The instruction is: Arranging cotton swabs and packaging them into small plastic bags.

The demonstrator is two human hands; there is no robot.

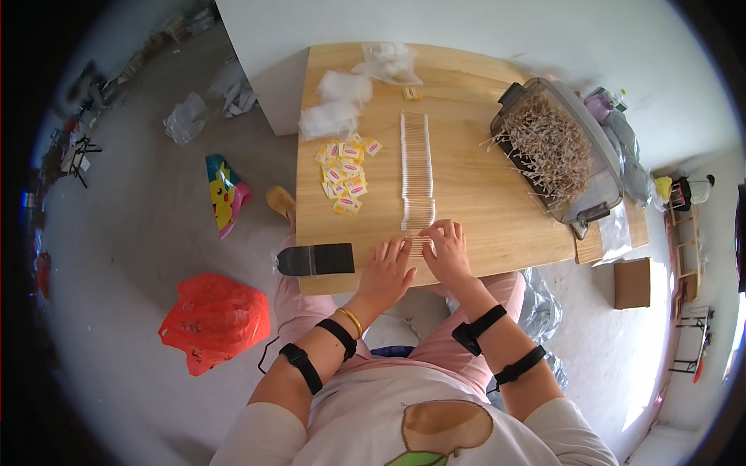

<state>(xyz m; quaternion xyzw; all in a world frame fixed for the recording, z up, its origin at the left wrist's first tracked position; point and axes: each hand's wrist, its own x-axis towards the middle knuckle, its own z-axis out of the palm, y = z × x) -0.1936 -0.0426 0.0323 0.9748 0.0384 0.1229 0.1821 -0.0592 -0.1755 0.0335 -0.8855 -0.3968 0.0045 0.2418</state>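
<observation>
A long row of cotton swabs (416, 159) lies side by side down the middle of the wooden table (474, 202). Its near end is packed closer. Just below that end, a small group of cotton swabs (417, 247) sits between my hands. Against the left tips of this group rests my left hand (386, 268), fingers stretched out over the tabletop. My right hand (449, 252) touches the right tips, its fingers bent and apart, thumb near the swabs. Neither hand lifts anything. A clear plastic bin (598, 155) at the right is heaped with loose cotton swabs (548, 144).
Small yellow-and-white packets (343, 172) lie piled on the left, with one packet (412, 94) farther back. Clear plastic bags (330, 116) sit at the back left. A black flat sleeve (315, 260) lies near my left hand. A red bag (217, 322) stands on the floor.
</observation>
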